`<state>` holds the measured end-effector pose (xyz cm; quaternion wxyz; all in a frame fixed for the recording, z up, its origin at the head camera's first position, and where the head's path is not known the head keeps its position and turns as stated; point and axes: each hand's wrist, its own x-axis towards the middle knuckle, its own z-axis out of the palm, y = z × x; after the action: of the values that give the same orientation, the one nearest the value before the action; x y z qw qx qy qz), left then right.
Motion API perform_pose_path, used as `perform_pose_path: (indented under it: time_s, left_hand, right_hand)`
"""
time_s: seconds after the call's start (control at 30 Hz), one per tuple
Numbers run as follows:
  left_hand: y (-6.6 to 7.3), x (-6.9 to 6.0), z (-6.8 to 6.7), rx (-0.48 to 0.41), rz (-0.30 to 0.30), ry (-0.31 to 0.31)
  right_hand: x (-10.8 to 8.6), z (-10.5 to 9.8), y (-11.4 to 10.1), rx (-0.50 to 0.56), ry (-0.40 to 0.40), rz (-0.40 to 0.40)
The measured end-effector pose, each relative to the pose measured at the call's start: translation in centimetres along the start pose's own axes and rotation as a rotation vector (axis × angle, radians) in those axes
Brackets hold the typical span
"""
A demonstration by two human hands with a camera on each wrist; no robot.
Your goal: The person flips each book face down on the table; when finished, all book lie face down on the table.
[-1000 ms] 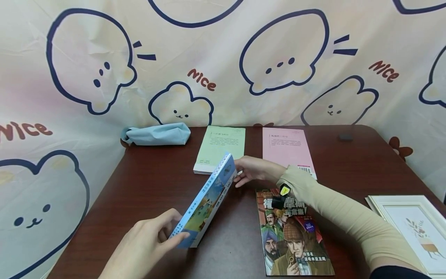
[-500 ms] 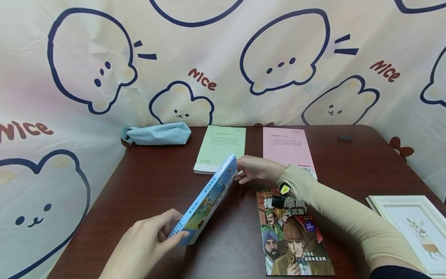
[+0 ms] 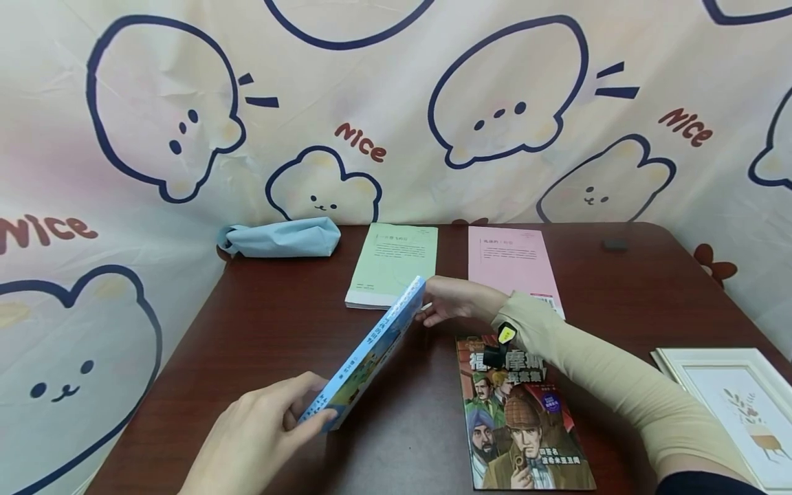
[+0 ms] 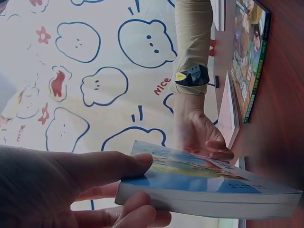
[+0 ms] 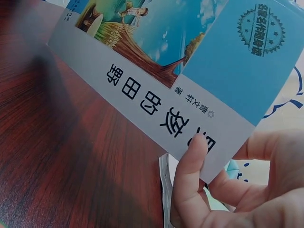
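A blue paperback book with a painted cover is held slantwise above the table, spine upward in the head view. At its near end my left hand pinches it, thumb on the cover and fingers underneath. My right hand grips the far end; the right wrist view shows its fingers and thumb around a white corner of the cover. Below the right forearm lies a comic-style book with a pipe-smoking figure, partly covered by the wrist camera.
Behind the held book lie a green book and a pink book. A light blue cloth pouch rests at the back left. White picture frames lie at the right edge of the brown table. A patterned cloth hangs behind.
The blue book has turned a little, so less of its cover shows in the head view, and its far end has shifted slightly right. Both hands keep their hold.
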<state>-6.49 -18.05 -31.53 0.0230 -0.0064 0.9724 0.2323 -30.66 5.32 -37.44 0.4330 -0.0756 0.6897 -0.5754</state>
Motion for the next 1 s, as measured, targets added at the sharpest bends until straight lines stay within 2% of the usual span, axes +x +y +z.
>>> perform_pose_path:
  time_s: [0.3, 0.6, 0.7, 0.83, 0.93, 1.0]
  left_hand:
    - [0.3, -0.4, 0.2, 0.051, 0.065, 0.094]
    - [0.2, -0.9, 0.2, 0.076, 0.153, 0.197]
    - [0.0, -1.0, 0.4, 0.104, 0.214, 0.268]
    - [-0.2, -1.0, 0.7, 0.190, 0.310, 0.391]
    - [-0.2, -1.0, 0.8, 0.264, 0.351, 0.464]
    - [-0.2, -1.1, 0.8, 0.298, 0.355, 0.493]
  right_hand:
    - [-0.2, -0.3, -0.1, -0.005, -0.047, -0.042]
    - [0.0, -0.2, 0.0, -0.025, -0.050, -0.031]
    - [0.0, -0.3, 0.0, -0.035, -0.052, -0.033]
    - [0.1, -0.5, -0.1, -0.067, -0.097, -0.061]
    - [0.2, -0.8, -0.1, -0.109, -0.119, -0.085]
    - [0.3, -0.9, -0.1, -0.130, -0.114, -0.091]
